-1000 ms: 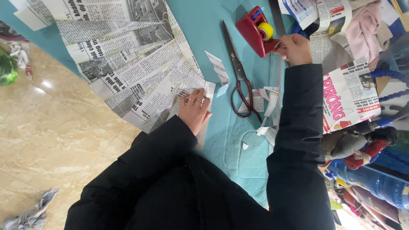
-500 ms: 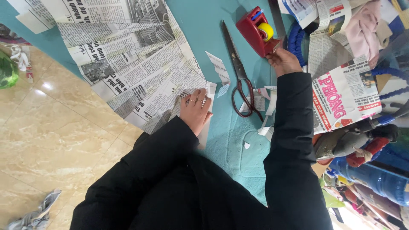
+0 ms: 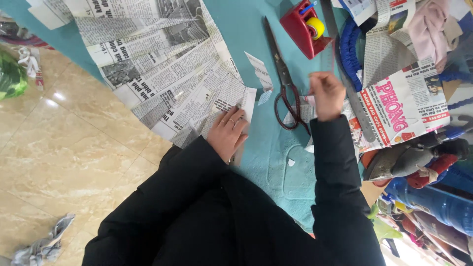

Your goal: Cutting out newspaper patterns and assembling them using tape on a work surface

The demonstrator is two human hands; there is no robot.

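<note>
The left hand (image 3: 227, 134), in a black sleeve, lies flat near the centre of the frame, palm down and fingers spread loosely, pressing on the lower corner of a large sheet of black-and-white printed newspaper (image 3: 162, 69) that spreads across the upper left of the frame over the teal fabric table cover (image 3: 276, 162). It grips nothing; the fingers just rest on the paper's edge.

The right hand (image 3: 326, 93) is raised to the right of centre, fingers pinched together at the tips. Whether it holds something small between them I cannot tell; the hand is slightly blurred.

Just left of that hand lie long metal scissors with dark red handles (image 3: 286, 93), blades pointing toward the top of the frame, closed. A small cut scrap of newspaper (image 3: 259, 74) sits between the scissors and the big sheet. Above the right hand, at the top of the frame, stands a red plastic tape dispenser with a yellow roll (image 3: 301, 29). Right of the hand a long grey metal ruler (image 3: 352, 93) runs diagonally over a folded newspaper with pink lettering (image 3: 409, 108). A blue plastic bottle (image 3: 433, 202) lies at the lower right. Beige marble floor tiles (image 3: 59, 162) fill the lower left, with a crumpled grey rag (image 3: 44, 244) on them.
</note>
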